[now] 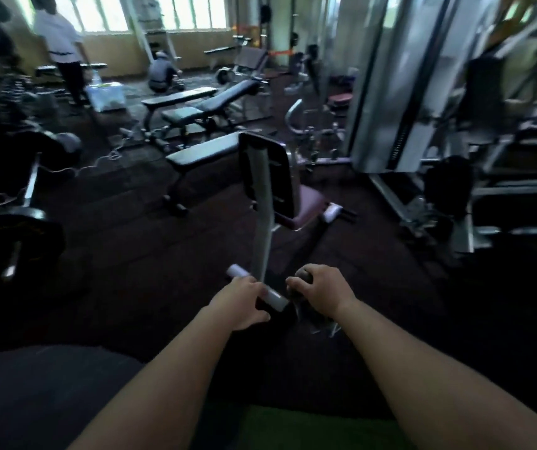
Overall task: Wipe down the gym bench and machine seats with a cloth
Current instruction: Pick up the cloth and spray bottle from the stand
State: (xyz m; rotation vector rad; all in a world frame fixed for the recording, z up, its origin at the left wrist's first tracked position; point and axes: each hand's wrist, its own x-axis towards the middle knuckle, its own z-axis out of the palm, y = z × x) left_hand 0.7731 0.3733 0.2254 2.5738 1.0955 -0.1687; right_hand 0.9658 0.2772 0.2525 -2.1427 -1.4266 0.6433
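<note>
A machine seat stands in front of me, with a dark back pad (268, 170) on a pale upright post (262, 222) and a maroon seat cushion (309, 203). At its foot lies a pale crossbar (275, 297). My left hand (239, 302) grips that crossbar near the post. My right hand (320, 290) is curled round a dark bunched cloth (302, 276) pressed at the base, right of the post. Several black flat benches (202, 154) stand farther back.
A barbell with black plates (10, 228) lies on the dark floor at left. A tall cable machine frame (390, 92) rises at right, with more machines behind it. Two people are at the far back left, near the windows. A cord trails across the floor.
</note>
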